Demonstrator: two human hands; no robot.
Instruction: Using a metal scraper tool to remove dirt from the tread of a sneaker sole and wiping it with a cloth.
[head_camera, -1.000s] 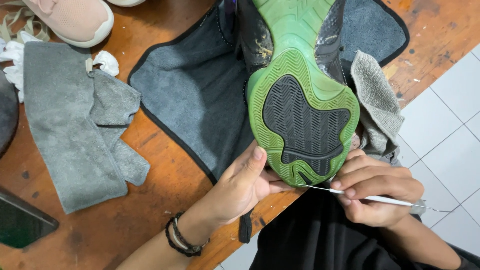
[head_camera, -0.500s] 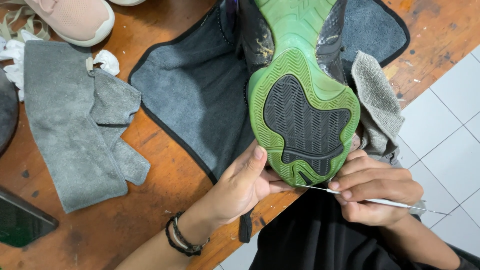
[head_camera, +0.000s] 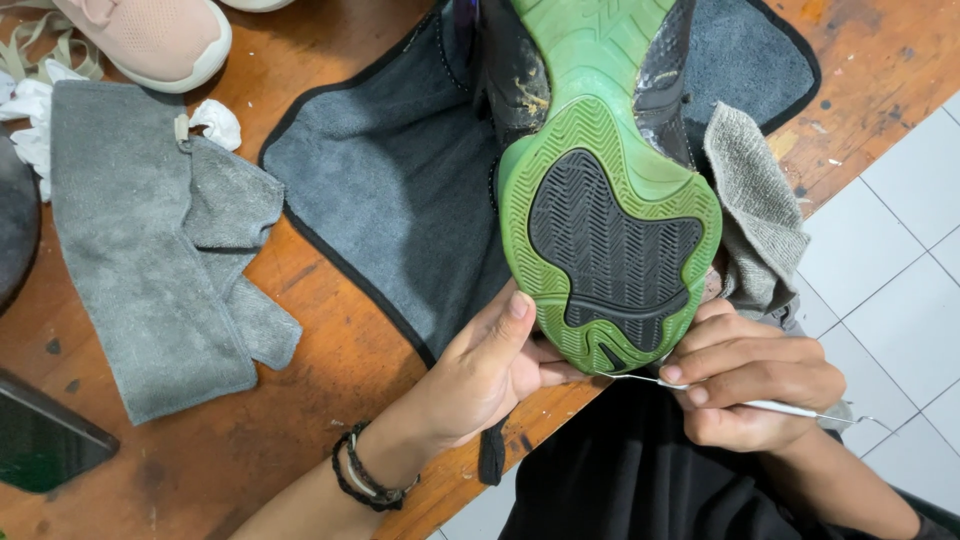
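A dark shoe with a green and black sole (head_camera: 608, 225) lies sole-up over a dark grey mat (head_camera: 390, 190) on the wooden table. My left hand (head_camera: 490, 370) grips the toe end of the sole, fingers on its left rim. My right hand (head_camera: 750, 380) pinches a thin metal pick (head_camera: 700, 392) whose tip touches the toe edge of the sole. A grey cloth (head_camera: 755, 215) is tucked beside the shoe, just above my right hand.
A folded grey towel (head_camera: 155, 245) lies at the left, with a pink shoe (head_camera: 150, 35) and white crumpled paper (head_camera: 215, 120) above it. A dark phone-like slab (head_camera: 45, 435) sits at the lower left. White floor tiles (head_camera: 890, 260) show beyond the table's right edge.
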